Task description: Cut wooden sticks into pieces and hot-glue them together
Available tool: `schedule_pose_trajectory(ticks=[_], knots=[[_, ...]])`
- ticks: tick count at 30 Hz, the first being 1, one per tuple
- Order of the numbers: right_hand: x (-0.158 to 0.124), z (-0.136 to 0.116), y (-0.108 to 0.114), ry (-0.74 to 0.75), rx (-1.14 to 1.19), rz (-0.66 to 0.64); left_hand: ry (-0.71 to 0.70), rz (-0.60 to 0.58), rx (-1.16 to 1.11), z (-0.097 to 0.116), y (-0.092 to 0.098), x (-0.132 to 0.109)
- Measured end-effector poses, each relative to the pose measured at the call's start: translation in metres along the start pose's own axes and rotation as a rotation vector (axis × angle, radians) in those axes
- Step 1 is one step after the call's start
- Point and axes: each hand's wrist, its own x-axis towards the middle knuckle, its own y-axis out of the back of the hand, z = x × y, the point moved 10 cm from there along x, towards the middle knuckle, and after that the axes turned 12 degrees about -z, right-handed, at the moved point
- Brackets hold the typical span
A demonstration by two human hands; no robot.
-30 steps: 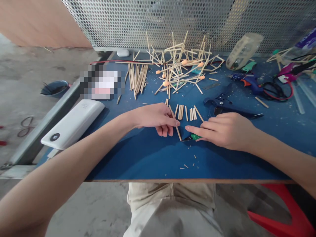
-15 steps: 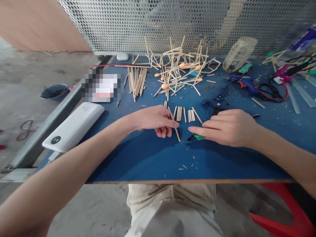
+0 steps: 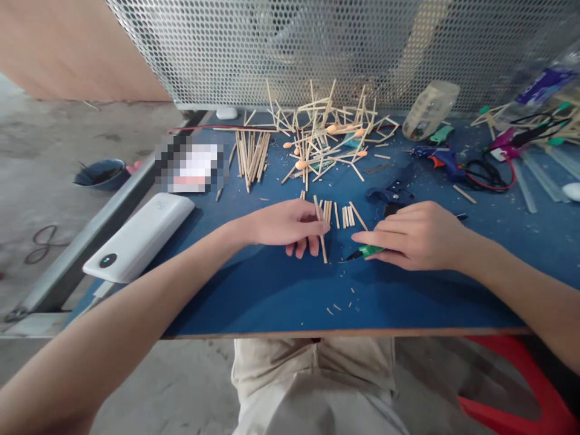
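Observation:
My left hand (image 3: 294, 228) pinches a thin wooden stick (image 3: 323, 246) between thumb and forefinger, its lower end pointing toward me. In my right hand (image 3: 414, 238) is a green-handled craft knife (image 3: 369, 250), the forefinger stretched along it. Its thin blade points left, a small distance from the stick's lower end. Just beyond my hands lies a row of short cut stick pieces (image 3: 348, 216). Small wood shavings (image 3: 336, 307) are scattered on the blue tabletop (image 3: 272, 296) in front of me.
Behind stand a tangled stick frame (image 3: 317, 133) with orange blobs and a bundle of sticks (image 3: 251, 157). A white power bank (image 3: 140, 238) lies left. To the right are a blue clamp-like tool (image 3: 390, 193), a glue gun (image 3: 446, 162) and a clear jar (image 3: 430, 109).
The stick in my left hand has turned to a steeper angle, and the gap between its lower end and the knife blade has widened slightly. The view has shifted a little.

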Motion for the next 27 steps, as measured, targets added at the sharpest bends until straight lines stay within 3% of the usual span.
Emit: schedule_pose_trajectory(ticks=[5, 8, 13, 16, 20, 27], knots=[[-0.008, 0.015, 0.001, 0.01, 0.134, 0.072, -0.212, 0.164, 0.258, 0.035, 0.01, -0.015], [-0.008, 0.016, 0.003, 0.014, 0.164, 0.096, -0.257, 0.154, 0.335, 0.043, 0.008, -0.019], [-0.004, 0.011, -0.009, 0.056, 0.205, 0.006, -0.301, 0.212, 0.806, 0.055, 0.007, -0.027], [-0.003, 0.011, -0.017, 0.055, 0.186, -0.042, -0.296, 0.179, 0.983, 0.053, 0.001, -0.027], [-0.004, 0.011, -0.019, 0.057, 0.14, -0.047, -0.33, 0.133, 1.039, 0.051, -0.007, -0.026], [0.003, -0.001, -0.013, 0.02, 0.056, 0.003, -0.331, 0.094, 0.928, 0.037, -0.002, -0.014]])
